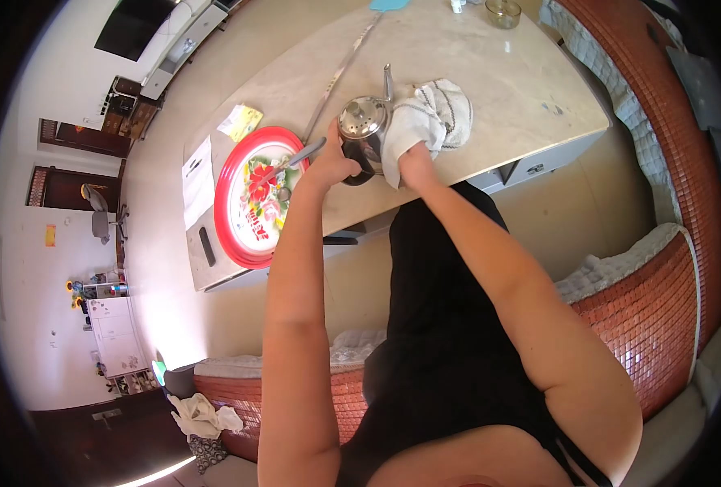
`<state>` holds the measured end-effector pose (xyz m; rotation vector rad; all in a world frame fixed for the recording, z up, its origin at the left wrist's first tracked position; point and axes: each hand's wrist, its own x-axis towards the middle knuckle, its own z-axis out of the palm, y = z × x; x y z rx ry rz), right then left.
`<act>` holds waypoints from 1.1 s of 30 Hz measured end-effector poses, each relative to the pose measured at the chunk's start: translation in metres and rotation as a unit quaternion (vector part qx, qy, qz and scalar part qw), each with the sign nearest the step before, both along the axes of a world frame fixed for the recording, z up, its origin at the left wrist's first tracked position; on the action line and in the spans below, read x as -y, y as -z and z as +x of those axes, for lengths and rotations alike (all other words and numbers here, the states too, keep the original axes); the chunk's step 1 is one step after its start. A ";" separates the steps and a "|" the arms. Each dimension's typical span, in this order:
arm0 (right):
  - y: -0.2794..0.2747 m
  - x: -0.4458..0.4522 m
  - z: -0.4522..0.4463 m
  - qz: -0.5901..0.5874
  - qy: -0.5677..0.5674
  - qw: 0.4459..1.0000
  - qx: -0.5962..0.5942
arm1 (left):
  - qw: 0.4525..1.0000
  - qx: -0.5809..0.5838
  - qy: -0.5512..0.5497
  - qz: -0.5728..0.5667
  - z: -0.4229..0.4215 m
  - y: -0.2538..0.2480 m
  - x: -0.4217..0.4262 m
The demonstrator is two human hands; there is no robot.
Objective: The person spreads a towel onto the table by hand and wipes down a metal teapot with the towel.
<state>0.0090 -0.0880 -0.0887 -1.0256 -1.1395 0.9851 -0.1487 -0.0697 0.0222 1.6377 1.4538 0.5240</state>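
A shiny metal teapot (364, 119) with a pierced top and a thin spout stands near the front edge of the table, its spout pointing away from me. My left hand (334, 165) is closed around its near left side, by the dark handle. On the right side, my right hand (416, 165) presses a white cloth (444, 116) with a dark stripe against the pot; part of the cloth lies bunched on the tabletop. Left of the pot, a red-rimmed tray (223, 191) with a floral print bears a long-handled metal spoon (301, 152), partly behind my left forearm.
The pale table (507, 97) carries a yellow packet (241, 122), white paper (199, 185), a black remote (207, 246) and a fly swatter (348, 66). At the far end sits a glass bowl (503, 12). Brown sofas (636, 325) stand behind and to the right.
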 end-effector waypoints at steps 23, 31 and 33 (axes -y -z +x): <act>0.001 -0.023 0.024 -0.234 -0.077 0.968 -0.054 | 0.991 -0.115 0.065 -0.011 -0.042 0.015 -0.031; 0.010 0.031 -0.001 -0.133 0.012 0.991 0.023 | 0.974 -0.214 0.035 0.064 -0.030 0.005 -0.022; 0.001 0.038 -0.005 -0.045 0.011 0.999 -0.015 | 0.976 -0.201 0.044 0.064 -0.031 0.007 -0.024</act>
